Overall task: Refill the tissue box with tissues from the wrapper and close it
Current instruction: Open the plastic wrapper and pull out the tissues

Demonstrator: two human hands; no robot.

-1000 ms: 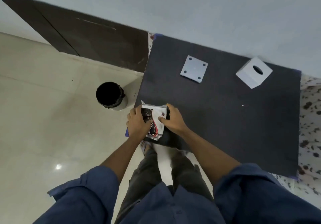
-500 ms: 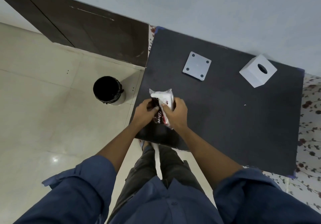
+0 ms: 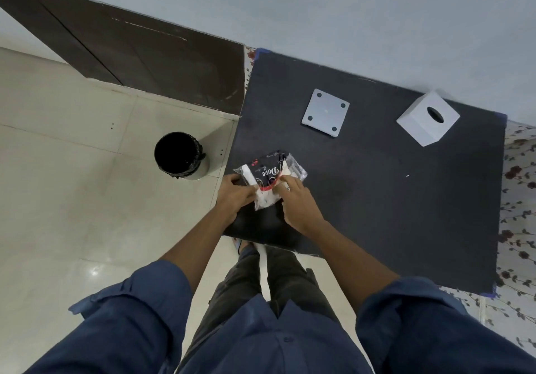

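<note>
Crinkled clear plastic tissue wrapper with dark label (image 3: 271, 175), mid-frame at dark worktop (image 3: 377, 199) edge, pinched between left hand (image 3: 235, 196) and right hand (image 3: 298, 202). White cube tissue box (image 3: 427, 121) upper right, well apart.

wrapper (image 3: 269, 172) near table (image 3: 391, 199) edge, lid (image 3: 325, 112) behind, box (image 3: 426, 122) right

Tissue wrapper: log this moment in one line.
hands: left, right grip tissue wrapper | tissue box: untouched | base plate: off

Crinkly glossy plastic wrapper (image 3: 271, 172); matt dark table (image 3: 377, 199); smooth matt white tissue box (image 3: 427, 121); glossy floor tiles (image 3: 72, 199)
</note>
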